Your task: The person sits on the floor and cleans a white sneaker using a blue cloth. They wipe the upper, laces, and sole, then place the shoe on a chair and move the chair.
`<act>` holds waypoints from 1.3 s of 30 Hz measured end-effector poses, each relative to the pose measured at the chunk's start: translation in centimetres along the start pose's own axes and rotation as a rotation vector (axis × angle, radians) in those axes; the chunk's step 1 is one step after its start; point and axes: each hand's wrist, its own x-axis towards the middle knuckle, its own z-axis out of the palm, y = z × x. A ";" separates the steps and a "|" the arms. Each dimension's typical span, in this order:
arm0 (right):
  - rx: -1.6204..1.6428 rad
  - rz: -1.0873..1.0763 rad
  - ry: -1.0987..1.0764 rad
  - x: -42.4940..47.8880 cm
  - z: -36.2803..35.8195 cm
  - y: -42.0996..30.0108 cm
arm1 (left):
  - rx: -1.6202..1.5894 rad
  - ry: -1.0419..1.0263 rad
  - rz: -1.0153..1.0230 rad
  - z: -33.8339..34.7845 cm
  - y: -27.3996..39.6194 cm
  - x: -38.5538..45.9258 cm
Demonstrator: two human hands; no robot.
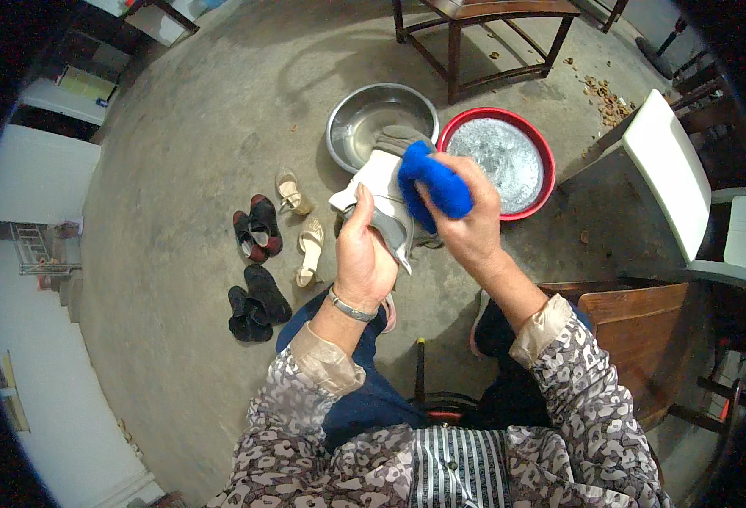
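My left hand [366, 257] grips a white and grey shoe [382, 171] near its heel end, thumb on top. The shoe's grey toe reaches over the rim of a steel basin [355, 117] that holds some liquid. A bright blue cloth [440, 184] is bunched in my right hand [474, 219] and lies against the shoe's right side, hiding part of it. Just beyond that hand stands a red-rimmed basin [549, 152] of foamy water.
On the floor to the left stand beige heeled sandals [310, 244], dark red-black shoes [259, 227] and black shoes [260, 305]. A wooden stool [454, 51] is beyond the basins. A white-topped piece of furniture [668, 178] and wooden panel [633, 343] flank my right.
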 end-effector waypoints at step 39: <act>-0.167 -0.287 -0.190 -1.4 1.6 -0.5 | 0.045 0.054 0.067 -0.9 1.1 -1.2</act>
